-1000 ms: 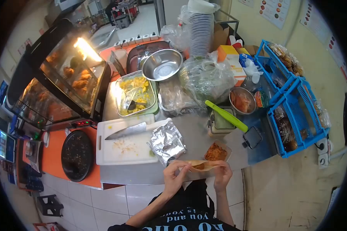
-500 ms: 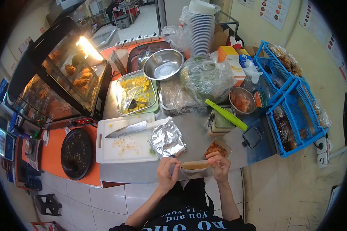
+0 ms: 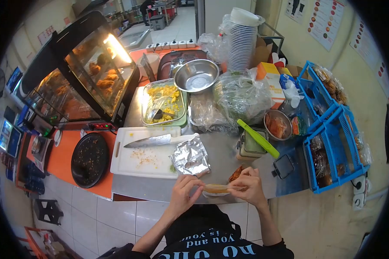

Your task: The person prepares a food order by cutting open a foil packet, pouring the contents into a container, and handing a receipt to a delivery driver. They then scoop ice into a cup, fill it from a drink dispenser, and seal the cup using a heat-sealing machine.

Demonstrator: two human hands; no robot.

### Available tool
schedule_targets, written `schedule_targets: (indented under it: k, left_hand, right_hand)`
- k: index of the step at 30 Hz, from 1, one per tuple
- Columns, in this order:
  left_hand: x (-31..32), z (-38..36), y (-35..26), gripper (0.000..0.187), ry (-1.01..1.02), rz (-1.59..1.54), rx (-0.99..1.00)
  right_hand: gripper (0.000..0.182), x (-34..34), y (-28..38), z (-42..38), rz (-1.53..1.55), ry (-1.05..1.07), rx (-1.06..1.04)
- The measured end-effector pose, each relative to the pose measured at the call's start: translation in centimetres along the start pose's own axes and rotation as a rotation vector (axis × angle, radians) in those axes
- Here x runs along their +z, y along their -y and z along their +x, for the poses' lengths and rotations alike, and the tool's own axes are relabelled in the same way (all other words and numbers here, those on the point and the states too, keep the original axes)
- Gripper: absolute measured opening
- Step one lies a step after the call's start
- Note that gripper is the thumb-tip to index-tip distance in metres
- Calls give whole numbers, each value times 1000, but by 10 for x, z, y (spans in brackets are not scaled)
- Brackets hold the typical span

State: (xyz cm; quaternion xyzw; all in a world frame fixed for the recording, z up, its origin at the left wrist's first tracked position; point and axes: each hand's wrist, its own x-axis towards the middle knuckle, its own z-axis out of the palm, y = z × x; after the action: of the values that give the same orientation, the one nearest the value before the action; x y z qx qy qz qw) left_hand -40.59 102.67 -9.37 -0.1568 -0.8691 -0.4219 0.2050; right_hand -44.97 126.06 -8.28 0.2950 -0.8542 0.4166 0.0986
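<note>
My left hand [image 3: 185, 190] pinches the left end of a thin, brownish wrapper-like strip [image 3: 216, 188] at the counter's front edge. The strip's right end is pinched in my right hand [image 3: 247, 185]. Below the strip a pale rim shows, mostly hidden. Reddish-brown food [image 3: 236, 173] lies just behind my right hand, which partly covers it. Crumpled foil [image 3: 190, 156] rests behind my left hand, overlapping the white cutting board [image 3: 138, 166]. On that board lies a knife [image 3: 149, 141] with a white handle.
A tray of yellow pieces [image 3: 163, 103], a steel bowl [image 3: 196, 75], bagged greens [image 3: 242, 93] and a container with a green handle [image 3: 251, 144] stand behind. Blue baskets [image 3: 333, 146] are at right. A heated display [image 3: 82, 82] and black pan [image 3: 90, 159] are at left.
The view has shifted, so the counter's things appear further right. My right hand has closed in over the reddish-brown food and covers more of it. Both hands still hold the strip.
</note>
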Motion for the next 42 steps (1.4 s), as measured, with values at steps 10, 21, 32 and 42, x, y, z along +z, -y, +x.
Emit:
schedule_targets:
  k: [10, 21, 32, 42]
  left_hand:
    - [13, 22, -36, 14, 243, 324, 258]
    - [7, 20, -36, 10, 261, 299, 184]
    - [-4, 12, -38, 13, 224, 347, 112]
    - [0, 13, -44, 12, 200, 256, 88]
  right_hand:
    - [13, -15, 13, 21, -194, 214, -299]
    - [8, -23, 16, 27, -243, 281, -318]
    - [11, -23, 14, 18, -151, 176, -257]
    - [10, -18, 17, 12, -179, 154, -239]
